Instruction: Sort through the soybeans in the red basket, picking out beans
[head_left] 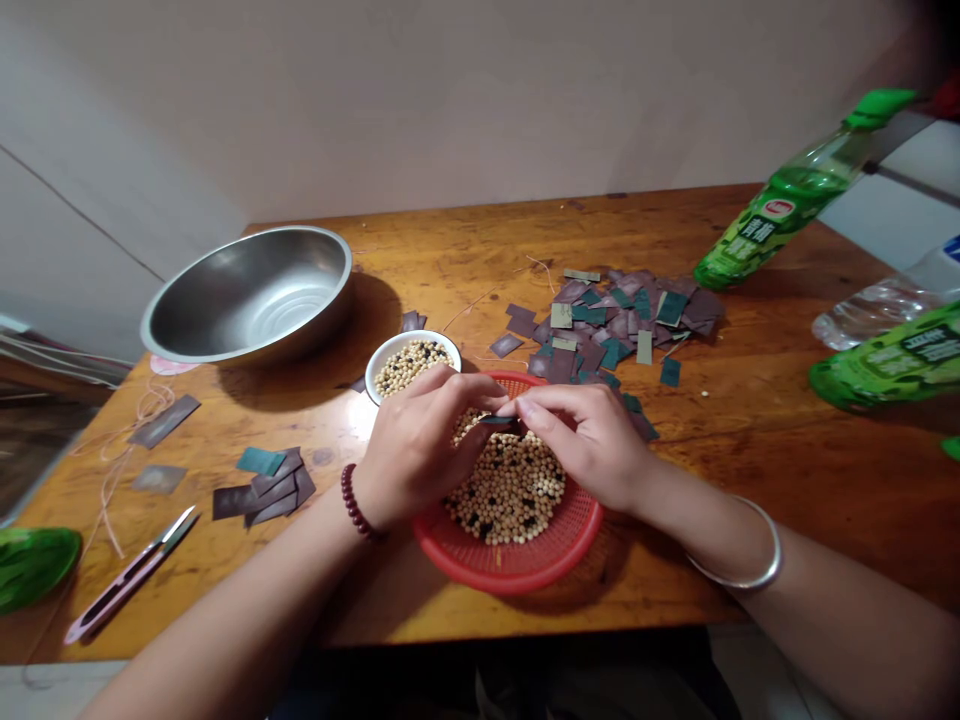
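Above a red plastic basket (510, 580), my left hand (427, 445) and my right hand (592, 435) meet with fingertips pinched together. Between them is a small dark flat piece (499, 420), seen nearly edge-on and partly covered by the fingers. Pale round beads or beans (506, 490), mixed with a few black ones, fill the bottom of the basket. Just behind my left hand stands a small white bowl (373, 368) with more of the same pale and black pieces. A beaded bracelet circles my left wrist, and a silver bangle my right.
Beyond the basket lies a loose heap of brown and teal rectangles (622, 320). A steel basin (247, 295) occupies the back left. Nearer on the left are a small stack of rectangles (274, 488), pink-handled tweezers or snips (131, 575) and thread (109, 490). Bottles (780, 210) stand or lie at right.
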